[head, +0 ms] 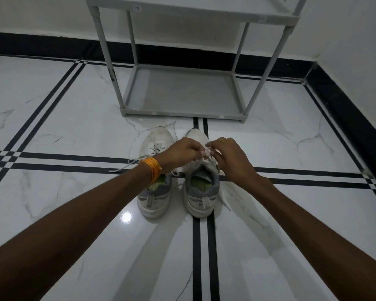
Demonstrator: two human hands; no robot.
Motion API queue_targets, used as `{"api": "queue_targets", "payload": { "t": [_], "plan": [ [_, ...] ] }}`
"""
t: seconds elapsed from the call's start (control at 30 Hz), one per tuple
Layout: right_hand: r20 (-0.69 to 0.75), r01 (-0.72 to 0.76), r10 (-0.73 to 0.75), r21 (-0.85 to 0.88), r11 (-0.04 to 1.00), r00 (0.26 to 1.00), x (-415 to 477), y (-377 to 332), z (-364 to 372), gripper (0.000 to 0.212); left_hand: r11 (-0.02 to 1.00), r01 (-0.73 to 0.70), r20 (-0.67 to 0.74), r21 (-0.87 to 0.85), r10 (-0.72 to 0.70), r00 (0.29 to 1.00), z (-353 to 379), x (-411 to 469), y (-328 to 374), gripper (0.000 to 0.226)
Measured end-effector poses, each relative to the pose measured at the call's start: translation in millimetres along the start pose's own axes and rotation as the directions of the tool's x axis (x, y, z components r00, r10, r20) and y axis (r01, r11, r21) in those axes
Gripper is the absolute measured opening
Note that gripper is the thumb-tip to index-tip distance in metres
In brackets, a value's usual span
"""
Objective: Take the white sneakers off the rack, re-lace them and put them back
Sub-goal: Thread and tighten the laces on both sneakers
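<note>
Both hands [206, 154] pinch the right sneaker's [201, 181] lace [207, 153].

Both sneakers [178, 170] are sitting on open floor [63, 127], leaving free room on either side. The rack [182, 92] is standing just beyond their toes, its posts flanking an open lower shelf. Loose laces [126, 164] are trailing leftward.

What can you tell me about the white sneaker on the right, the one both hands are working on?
The white low-top sneaker with grey heel panels stands upright on the glossy marble-look floor, toe toward the grey plastic rack, heel toward the camera, beside its partner. A greenish insole shows inside. The left hand and right hand pinch its white lace above the tongue. One loose lace end trails on the floor to its right.
</note>
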State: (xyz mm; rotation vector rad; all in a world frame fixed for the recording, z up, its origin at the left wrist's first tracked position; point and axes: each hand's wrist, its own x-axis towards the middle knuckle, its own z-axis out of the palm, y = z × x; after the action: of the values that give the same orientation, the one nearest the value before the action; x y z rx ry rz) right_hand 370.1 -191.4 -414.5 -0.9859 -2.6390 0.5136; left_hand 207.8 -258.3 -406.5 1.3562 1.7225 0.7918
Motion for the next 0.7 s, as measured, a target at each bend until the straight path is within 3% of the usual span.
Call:
{"api": "queue_targets", "payload": {
  "t": [0.1,0.17,0.27,0.37,0.47,0.57,0.63,0.7],
  "plan": [
    [-0.130,0.010,-0.009,0.005,1.000,0.992,-4.2,-1.9,-1.0,0.038,0.960,0.133,0.007,-0.245,-0.136,0.991,-1.2,-4.6,3.9,0.024],
    [-0.142,0.081,-0.084,-0.022,0.996,0.986,-7.5,-5.6,-1.8,0.030,0.945,0.142,0.011,-0.295,-0.145,0.989,-1.3,-5.7,2.9,0.022],
    [-0.103,0.174,-0.180,-0.064,0.983,0.978,-9.4,-9.0,-4.0,0.013,0.957,0.118,0.019,-0.266,-0.117,0.993,-0.7,-5.5,1.0,0.019],
    [-0.070,0.174,-0.185,-0.138,0.975,0.980,-3.9,-8.7,-5.2,0.014,0.967,0.097,-0.005,-0.235,-0.101,0.995,-2.6,-4.9,0.8,0.018],
    [-0.049,0.117,-0.121,-0.079,0.990,0.991,-1.3,-8.9,-5.0,0.016,0.969,0.057,-0.085,-0.242,-0.080,0.993,-11.4,-1.8,-2.2,0.007],
    [-0.049,0.036,-0.036,-0.008,0.999,0.998,-4.0,-3.8,-3.8,0.015,0.967,0.046,-0.169,-0.252,-0.090,0.982,-19.3,0.4,-7.5,0.012],
    [-0.061,0.021,-0.022,-0.011,1.000,0.998,-6.3,4.2,-5.2,0.016,0.993,0.038,-0.250,-0.115,-0.066,0.966,-24.6,0.3,-14.1,0.011],
    [-0.035,-0.024,0.021,-0.084,0.996,0.999,-11.8,17.9,-7.1,0.016,0.963,0.029,-0.307,0.267,0.057,0.950,-30.7,-1.0,-22.6,0.008]
  ]
}}
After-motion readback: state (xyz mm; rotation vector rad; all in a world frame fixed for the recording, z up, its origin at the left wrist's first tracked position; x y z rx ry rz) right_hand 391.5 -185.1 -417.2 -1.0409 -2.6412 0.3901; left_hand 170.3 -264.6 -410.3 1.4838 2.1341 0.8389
